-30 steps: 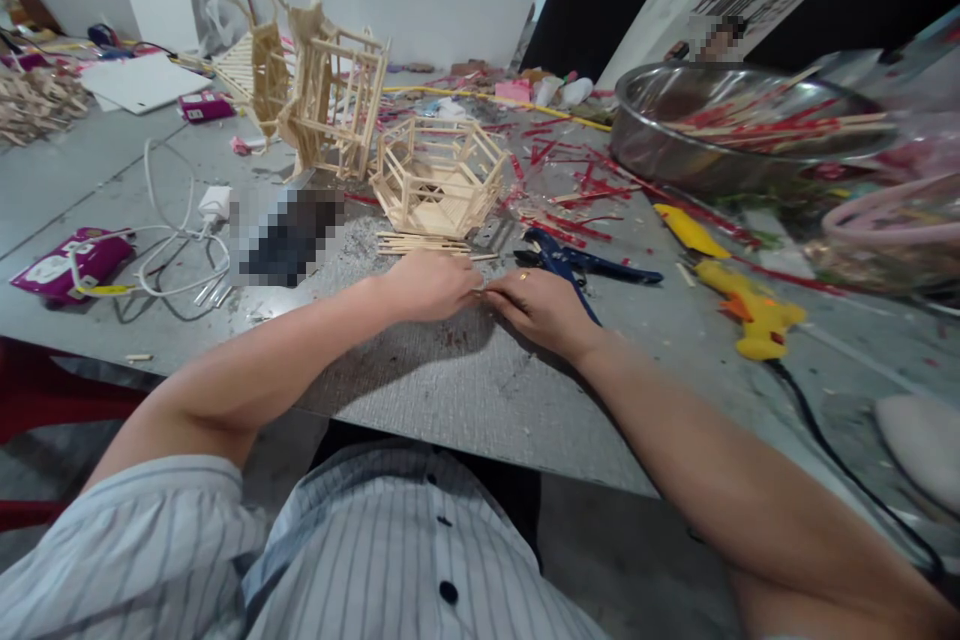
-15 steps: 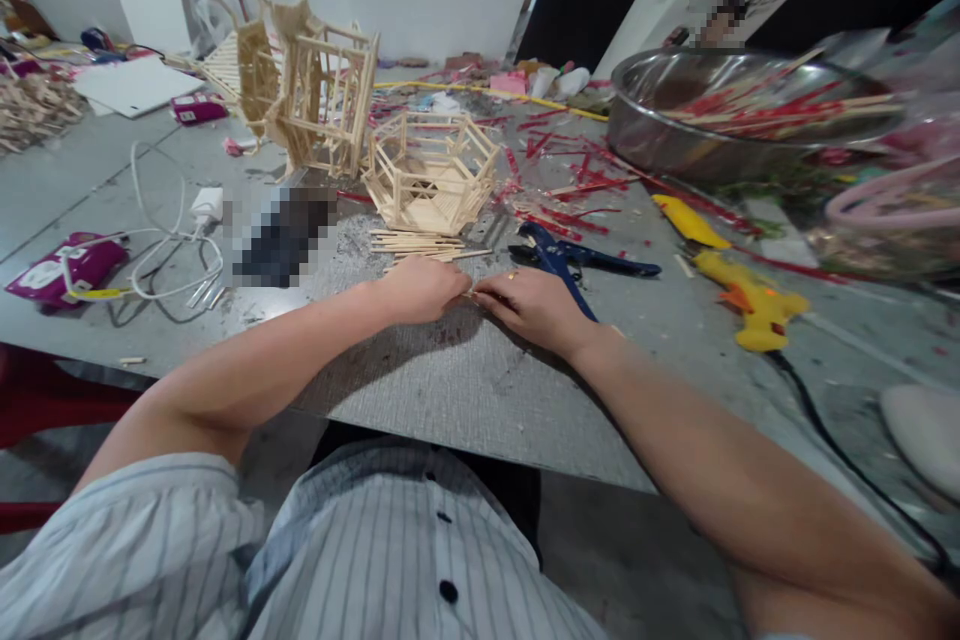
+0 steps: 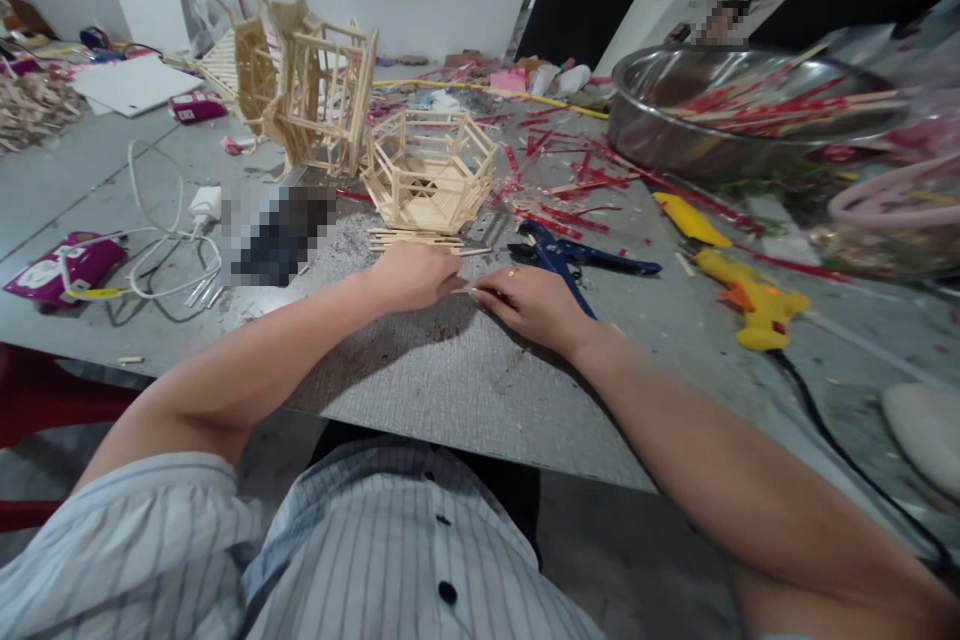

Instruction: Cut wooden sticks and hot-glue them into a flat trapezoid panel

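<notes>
Above the table's front edge, my left hand [image 3: 418, 276] is closed, its fingers curled in a pinch beside a pile of thin wooden sticks [image 3: 420, 239]. My right hand [image 3: 534, 304], with a ring on one finger, pinches opposite it. A short pale piece, which looks like a thin wooden stick [image 3: 464, 288], shows between the two sets of fingertips; the rest of it is hidden. Just behind the pile stands a hexagonal frame of wooden sticks [image 3: 431, 210]. Blue-handled cutters [image 3: 600, 258] lie against the right hand's far side.
A taller stick structure [image 3: 322, 90] stands back left. Rightward lie a yellow glue gun [image 3: 750, 295] with a black cord and a steel basin [image 3: 652, 140] of red-marked sticks. Left are a white charger with cable [image 3: 205, 206], a blurred dark object [image 3: 279, 235] and a purple packet [image 3: 67, 270].
My left hand has shifted slightly up and to the left, opening a small gap between the fingertips where the pale piece shows. My right hand has hardly moved.
</notes>
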Demonstrator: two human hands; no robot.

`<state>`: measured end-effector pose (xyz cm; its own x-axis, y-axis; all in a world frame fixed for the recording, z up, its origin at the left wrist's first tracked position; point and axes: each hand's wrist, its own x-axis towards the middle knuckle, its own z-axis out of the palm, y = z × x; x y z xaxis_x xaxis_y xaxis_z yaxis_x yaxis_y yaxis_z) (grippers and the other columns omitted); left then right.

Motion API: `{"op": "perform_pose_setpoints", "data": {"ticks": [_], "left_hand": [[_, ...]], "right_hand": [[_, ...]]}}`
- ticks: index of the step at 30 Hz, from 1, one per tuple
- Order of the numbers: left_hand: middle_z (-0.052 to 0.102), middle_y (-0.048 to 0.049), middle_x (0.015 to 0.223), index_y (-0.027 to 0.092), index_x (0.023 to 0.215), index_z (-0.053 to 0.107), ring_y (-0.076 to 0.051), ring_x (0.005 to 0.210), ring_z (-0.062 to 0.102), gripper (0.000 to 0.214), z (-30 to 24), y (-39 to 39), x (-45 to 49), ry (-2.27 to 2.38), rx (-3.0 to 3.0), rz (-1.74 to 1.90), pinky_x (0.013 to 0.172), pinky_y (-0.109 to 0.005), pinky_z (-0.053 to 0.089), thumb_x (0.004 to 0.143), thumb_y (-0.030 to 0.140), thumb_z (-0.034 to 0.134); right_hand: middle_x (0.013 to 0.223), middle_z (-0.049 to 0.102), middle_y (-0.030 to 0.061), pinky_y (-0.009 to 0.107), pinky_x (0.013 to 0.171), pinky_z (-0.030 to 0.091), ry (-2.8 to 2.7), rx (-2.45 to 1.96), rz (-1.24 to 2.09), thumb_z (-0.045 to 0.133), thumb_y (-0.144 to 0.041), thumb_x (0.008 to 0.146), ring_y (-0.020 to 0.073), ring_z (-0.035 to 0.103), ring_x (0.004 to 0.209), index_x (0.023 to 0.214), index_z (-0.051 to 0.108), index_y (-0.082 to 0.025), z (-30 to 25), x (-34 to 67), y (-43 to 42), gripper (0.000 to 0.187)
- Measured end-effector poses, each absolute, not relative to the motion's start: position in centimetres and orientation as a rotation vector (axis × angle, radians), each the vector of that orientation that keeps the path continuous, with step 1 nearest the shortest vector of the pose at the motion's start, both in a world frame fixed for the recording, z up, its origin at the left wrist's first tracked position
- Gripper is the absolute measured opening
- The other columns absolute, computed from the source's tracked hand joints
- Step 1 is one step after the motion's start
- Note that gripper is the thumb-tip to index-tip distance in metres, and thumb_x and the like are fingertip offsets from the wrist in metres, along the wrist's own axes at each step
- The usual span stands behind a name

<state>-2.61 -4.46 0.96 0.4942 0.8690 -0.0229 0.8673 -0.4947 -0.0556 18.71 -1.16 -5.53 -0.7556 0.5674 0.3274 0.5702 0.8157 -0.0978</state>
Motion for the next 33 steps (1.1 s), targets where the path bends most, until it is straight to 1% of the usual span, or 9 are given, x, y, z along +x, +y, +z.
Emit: {"op": "perform_pose_setpoints", "data": {"ticks": [3,5,10,13,17,20,25,30,33], "left_hand": [[0.072,-0.0106,0.11,0.018,0.107,0.069,-0.026,0.098,0.071,0.031,1.8,-3.3,-4.4,-1.833,-2.394,-0.325,0.079,-0.036,0.053,0.104,0.031,0.04],[0.066,-0.009,0.128,0.023,0.117,0.064,-0.025,0.111,0.067,0.025,2.3,-2.1,-6.5,-1.914,-2.177,-0.632,0.089,-0.037,0.054,0.1,0.025,0.045],[0.042,-0.0152,0.159,0.016,0.146,0.044,-0.03,0.143,0.046,0.065,2.1,1.4,-12.4,-2.06,-1.924,-0.831,0.116,-0.046,0.044,0.083,0.015,0.061],[0.046,-0.0041,0.157,0.037,0.146,0.044,-0.031,0.144,0.044,0.066,1.3,2.7,-14.9,-2.009,-1.971,-0.918,0.114,-0.05,0.045,0.083,0.027,0.062],[0.051,-0.0088,0.151,0.03,0.155,0.035,-0.034,0.138,0.049,0.075,0.8,3.2,-16.0,-2.148,-1.9,-0.902,0.11,-0.057,0.043,0.085,0.045,0.058],[0.048,-0.0078,0.153,0.026,0.158,0.029,-0.031,0.143,0.043,0.081,1.1,3.2,-15.9,-2.184,-1.872,-0.929,0.111,-0.055,0.041,0.087,0.055,0.053],[0.027,-0.0033,0.168,0.026,0.16,0.026,-0.029,0.149,0.036,0.084,1.9,3.3,-15.6,-2.216,-1.918,-0.848,0.115,-0.051,0.04,0.084,0.048,0.055],[0.038,0.0063,0.162,0.042,0.159,0.024,-0.033,0.135,0.045,0.085,2.1,3.4,-16.0,-2.249,-1.969,-0.883,0.107,-0.052,0.042,0.081,0.057,0.054],[0.036,0.0057,0.162,0.037,0.161,0.016,-0.03,0.124,0.048,0.087,2.2,3.3,-16.2,-2.244,-1.983,-0.876,0.104,-0.056,0.037,0.083,0.059,0.047]], "right_hand": [[0.094,0.079,0.0092,0.032,0.072,0.047,-2.675,-0.91,0.001,0.05,-0.033,0.101,0.0232,0.073,0.084,0.103,0.076,-0.019,-5.4,18.7,-1.2,0.03],[0.095,0.079,0.0096,0.032,0.071,0.047,-2.679,-0.934,-0.002,0.051,-0.033,0.101,0.0235,0.073,0.084,0.103,0.076,-0.019,-5.4,18.7,-1.2,0.029],[0.094,0.079,0.0103,0.032,0.074,0.048,-2.654,-0.92,0.001,0.051,-0.033,0.1,0.0237,0.073,0.086,0.102,0.077,-0.018,-5.5,18.7,-1.2,0.03],[0.094,0.079,0.0103,0.032,0.074,0.048,-2.642,-0.908,0.015,0.05,-0.034,0.101,0.0233,0.072,0.085,0.101,0.076,-0.018,-5.6,18.7,-1.1,0.031],[0.094,0.079,0.0113,0.032,0.073,0.047,-2.629,-0.897,0.017,0.049,-0.034,0.101,0.0231,0.072,0.085,0.101,0.076,-0.017,-5.7,18.8,-1.1,0.032],[0.093,0.079,0.0114,0.032,0.073,0.047,-2.63,-0.887,0.016,0.049,-0.033,0.101,0.0231,0.072,0.084,0.101,0.076,-0.016,-5.7,18.8,-1.1,0.032],[0.092,0.079,0.0108,0.031,0.073,0.048,-2.635,-0.885,0.026,0.05,-0.033,0.101,0.0228,0.072,0.084,0.101,0.076,-0.017,-5.4,18.8,-1.2,0.031],[0.092,0.078,0.0125,0.032,0.073,0.048,-2.642,-0.899,0.038,0.05,-0.033,0.101,0.0236,0.072,0.085,0.101,0.076,-0.015,-5.3,18.8,-1.2,0.032],[0.093,0.078,0.0117,0.032,0.074,0.047,-2.65,-0.911,0.054,0.049,-0.034,0.101,0.023,0.071,0.086,0.101,0.076,-0.017,-5.3,18.8,-1.2,0.032]]}}
